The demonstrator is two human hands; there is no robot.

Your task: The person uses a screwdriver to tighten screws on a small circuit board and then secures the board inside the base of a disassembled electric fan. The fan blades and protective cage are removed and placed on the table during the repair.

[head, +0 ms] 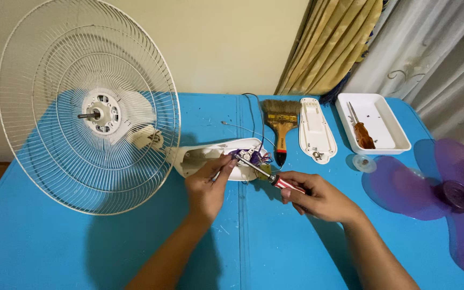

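1. Right hand [318, 200] is wrapped around the red-and-white screwdriver [269, 176], its tip down in the opened white fan base [200, 157] near the middle of the blue table [55, 241].
2. Left hand [206, 188] pinches something small by the purple wiring [253, 157] (too small to name).
3. This looks like work on a screw inside the base; the next move likely calls for a steady tip and clear wires.
4. Wire guard [89, 104] stands at the left edge; paintbrush [281, 126], base cover [316, 129] and white tray [374, 124] sit along the far edge, purple blade [436, 188] at the right.
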